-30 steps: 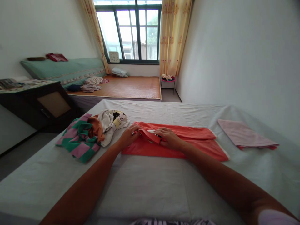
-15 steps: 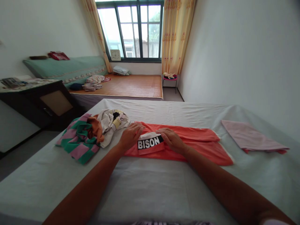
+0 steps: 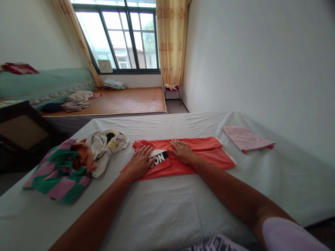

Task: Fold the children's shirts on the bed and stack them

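An orange-red garment (image 3: pixel 209 155), apparently a shirt, lies folded into a long strip across the sheet, with a black, white and red printed patch near its left end. My left hand (image 3: pixel 141 161) rests flat on that printed part, fingers spread, covering the first letters so that only "ON" reads plainly. Just right of the print, my right hand (image 3: pixel 182 151) lies palm down on the cloth with its fingers stretched out. Neither hand grips anything. The fabric beneath both palms is hidden.
A heap of clothes, with a green and pink checked piece (image 3: pixel 62 177) and a cream printed one (image 3: pixel 102 150), lies to the left. A folded pink cloth (image 3: pixel 246 137) is at the right. Beyond the white-sheeted bed (image 3: pixel 167 205) stands another bed with a brown mat (image 3: pixel 131 101).
My left hand has moved onto the print, covering more of its letters, and flattened out. My right hand has shifted off the print's right edge. The camera view has turned to the right.
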Action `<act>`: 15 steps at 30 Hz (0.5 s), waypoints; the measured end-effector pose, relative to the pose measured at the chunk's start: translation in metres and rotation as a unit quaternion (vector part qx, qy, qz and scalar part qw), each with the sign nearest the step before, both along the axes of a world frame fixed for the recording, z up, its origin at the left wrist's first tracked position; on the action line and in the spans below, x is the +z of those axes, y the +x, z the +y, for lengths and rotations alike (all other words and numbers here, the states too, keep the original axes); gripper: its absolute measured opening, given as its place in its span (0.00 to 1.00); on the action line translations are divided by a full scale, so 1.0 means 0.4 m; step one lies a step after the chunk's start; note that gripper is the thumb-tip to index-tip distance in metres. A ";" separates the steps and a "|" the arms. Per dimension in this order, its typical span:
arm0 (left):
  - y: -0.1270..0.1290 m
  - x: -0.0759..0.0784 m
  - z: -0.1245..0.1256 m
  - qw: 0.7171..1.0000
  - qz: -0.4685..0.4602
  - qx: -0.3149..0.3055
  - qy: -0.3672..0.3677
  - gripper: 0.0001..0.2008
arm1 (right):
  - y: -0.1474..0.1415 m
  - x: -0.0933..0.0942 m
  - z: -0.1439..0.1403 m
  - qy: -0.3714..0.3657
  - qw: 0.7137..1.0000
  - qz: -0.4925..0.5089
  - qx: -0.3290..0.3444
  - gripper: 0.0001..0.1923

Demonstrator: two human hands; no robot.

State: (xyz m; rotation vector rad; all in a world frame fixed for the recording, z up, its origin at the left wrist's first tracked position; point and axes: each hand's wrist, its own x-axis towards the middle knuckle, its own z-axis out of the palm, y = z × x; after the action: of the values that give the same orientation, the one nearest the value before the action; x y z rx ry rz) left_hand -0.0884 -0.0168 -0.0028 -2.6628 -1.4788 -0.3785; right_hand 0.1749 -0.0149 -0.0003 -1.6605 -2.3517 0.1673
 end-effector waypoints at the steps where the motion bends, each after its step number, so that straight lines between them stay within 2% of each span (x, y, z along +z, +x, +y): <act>1: 0.000 0.000 0.000 1.000 0.000 0.002 0.000 0.31 | 0.023 -0.003 0.006 -0.005 1.000 -0.010 -0.024 0.35; 6: -0.004 -0.003 -0.005 1.000 0.004 0.023 -0.009 0.29 | 0.213 -0.012 -0.004 -0.034 0.991 -0.065 -0.114 0.33; 11: -0.006 0.001 -0.009 1.000 0.008 0.025 -0.013 0.28 | 0.430 -0.005 -0.058 0.002 0.960 -0.073 -0.270 0.25; 13: -0.006 0.004 -0.009 1.000 0.006 0.024 -0.013 0.28 | 0.479 0.002 -0.080 0.009 0.948 -0.044 -0.314 0.25; 15: -0.007 0.005 -0.009 1.000 -0.003 0.021 -0.013 0.27 | 0.496 0.008 -0.099 0.008 0.943 -0.020 -0.331 0.25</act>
State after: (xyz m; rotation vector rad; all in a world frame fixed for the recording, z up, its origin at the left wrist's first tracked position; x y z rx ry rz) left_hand -0.0911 -0.0203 -0.0008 -2.6475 -1.5505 -0.3680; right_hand 0.3733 -0.0543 0.0029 -2.3453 -1.6772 -0.0164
